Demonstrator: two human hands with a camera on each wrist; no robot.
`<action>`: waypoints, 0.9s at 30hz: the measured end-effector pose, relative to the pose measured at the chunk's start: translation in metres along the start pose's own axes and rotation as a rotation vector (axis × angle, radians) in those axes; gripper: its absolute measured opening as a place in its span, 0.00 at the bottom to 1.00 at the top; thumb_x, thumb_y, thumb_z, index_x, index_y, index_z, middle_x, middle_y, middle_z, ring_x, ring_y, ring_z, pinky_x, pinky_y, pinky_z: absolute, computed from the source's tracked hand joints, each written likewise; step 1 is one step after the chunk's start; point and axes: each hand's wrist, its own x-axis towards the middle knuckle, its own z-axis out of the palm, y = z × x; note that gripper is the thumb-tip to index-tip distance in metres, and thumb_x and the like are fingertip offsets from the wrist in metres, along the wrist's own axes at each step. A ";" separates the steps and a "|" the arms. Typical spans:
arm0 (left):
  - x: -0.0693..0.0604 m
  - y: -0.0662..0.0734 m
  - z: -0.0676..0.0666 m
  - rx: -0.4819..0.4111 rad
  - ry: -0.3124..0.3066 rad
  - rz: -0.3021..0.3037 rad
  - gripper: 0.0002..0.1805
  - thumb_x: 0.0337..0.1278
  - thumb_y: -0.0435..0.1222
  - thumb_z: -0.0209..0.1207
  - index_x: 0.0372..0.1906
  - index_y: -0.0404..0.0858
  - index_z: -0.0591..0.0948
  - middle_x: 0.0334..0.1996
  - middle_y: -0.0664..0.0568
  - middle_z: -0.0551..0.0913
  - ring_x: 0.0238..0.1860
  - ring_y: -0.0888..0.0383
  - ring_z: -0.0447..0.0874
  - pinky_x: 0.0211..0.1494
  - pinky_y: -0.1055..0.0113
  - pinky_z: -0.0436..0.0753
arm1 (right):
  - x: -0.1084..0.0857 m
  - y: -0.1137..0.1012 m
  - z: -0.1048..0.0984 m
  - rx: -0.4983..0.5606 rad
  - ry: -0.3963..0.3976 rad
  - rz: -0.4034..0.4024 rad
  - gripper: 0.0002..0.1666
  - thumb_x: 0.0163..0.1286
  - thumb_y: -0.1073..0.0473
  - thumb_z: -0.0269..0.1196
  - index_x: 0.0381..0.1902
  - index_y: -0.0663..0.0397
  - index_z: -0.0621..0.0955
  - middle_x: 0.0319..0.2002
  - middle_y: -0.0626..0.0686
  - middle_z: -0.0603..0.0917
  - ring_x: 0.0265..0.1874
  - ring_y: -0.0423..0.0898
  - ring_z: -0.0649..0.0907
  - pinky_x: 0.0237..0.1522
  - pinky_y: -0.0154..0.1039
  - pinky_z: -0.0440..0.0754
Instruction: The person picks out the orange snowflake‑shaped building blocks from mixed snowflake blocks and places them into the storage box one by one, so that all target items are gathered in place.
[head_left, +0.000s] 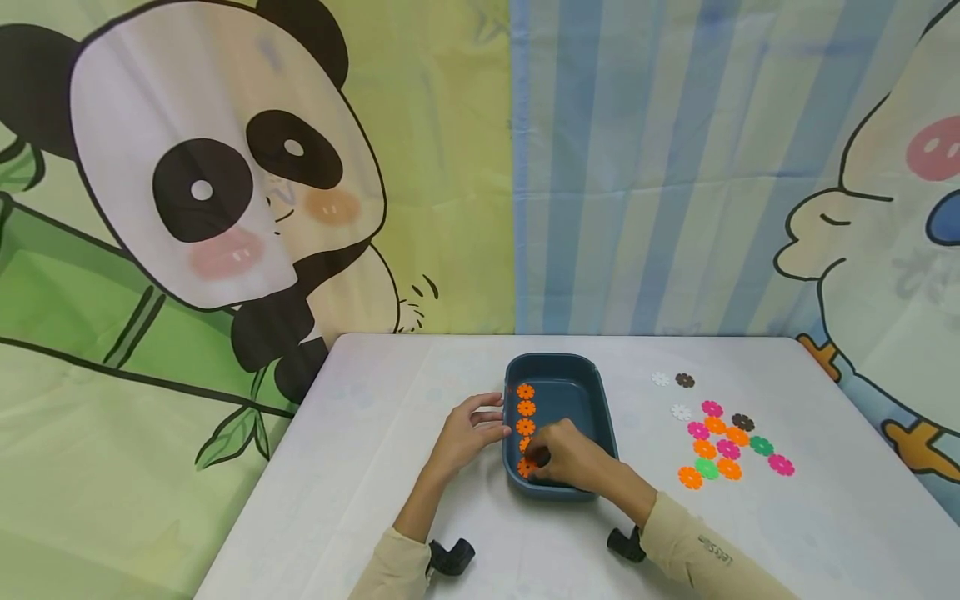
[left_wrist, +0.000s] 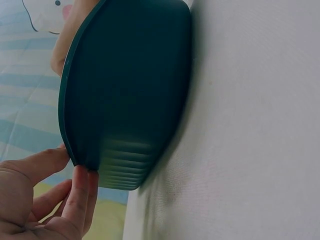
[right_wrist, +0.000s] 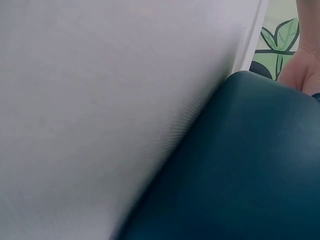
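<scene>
A dark blue-green rectangular tray (head_left: 588, 400) sits on the white table, with a column of orange flower-shaped discs (head_left: 526, 408) along the inside of its left wall. At that wall, my left hand (head_left: 463, 435) holds the rim between thumb and fingers; in the left wrist view its fingertips (left_wrist: 80, 175) meet the tray's edge. My right hand (head_left: 570, 457) reaches into the near left corner, its curled thumb and fingers pinching the lowest orange disc (head_left: 527, 467). Those fingertips partly cover the disc above it. From the right wrist view, the tray's outer wall (right_wrist: 240, 165) hides the right fingers.
Loose flower discs lie right of the tray: orange (head_left: 691, 477), pink (head_left: 781, 464), green (head_left: 707, 468), brown (head_left: 685, 380) and white (head_left: 660, 378). Black wrist devices (head_left: 452, 557) sit at both sleeves. A printed cloth (head_left: 442, 167) hangs behind the table.
</scene>
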 end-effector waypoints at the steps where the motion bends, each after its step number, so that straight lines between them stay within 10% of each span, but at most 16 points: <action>1: 0.000 0.000 0.000 -0.001 0.000 0.001 0.32 0.54 0.30 0.68 0.65 0.32 0.72 0.61 0.38 0.75 0.54 0.44 0.81 0.47 0.64 0.84 | 0.000 0.000 0.000 -0.012 0.016 0.006 0.13 0.53 0.62 0.76 0.38 0.58 0.88 0.34 0.49 0.87 0.32 0.37 0.84 0.34 0.27 0.82; 8: 0.002 -0.002 0.000 -0.002 -0.005 0.011 0.32 0.54 0.29 0.67 0.65 0.30 0.71 0.62 0.35 0.73 0.56 0.40 0.79 0.48 0.64 0.84 | 0.000 -0.003 -0.001 -0.089 0.157 0.106 0.19 0.50 0.55 0.78 0.36 0.60 0.87 0.32 0.50 0.86 0.30 0.41 0.83 0.31 0.32 0.83; 18: 0.002 -0.001 0.000 -0.008 -0.003 0.002 0.32 0.54 0.30 0.68 0.65 0.32 0.72 0.62 0.37 0.73 0.55 0.42 0.80 0.48 0.65 0.84 | 0.000 -0.003 -0.002 -0.036 0.096 0.108 0.20 0.52 0.59 0.77 0.41 0.63 0.86 0.36 0.54 0.87 0.33 0.44 0.86 0.35 0.34 0.84; 27: 0.001 0.000 0.000 0.005 0.003 0.006 0.32 0.54 0.29 0.67 0.65 0.31 0.72 0.61 0.37 0.74 0.55 0.43 0.80 0.48 0.64 0.84 | -0.005 -0.002 -0.028 0.029 0.267 0.127 0.22 0.51 0.60 0.77 0.44 0.61 0.86 0.42 0.57 0.86 0.38 0.51 0.87 0.40 0.42 0.86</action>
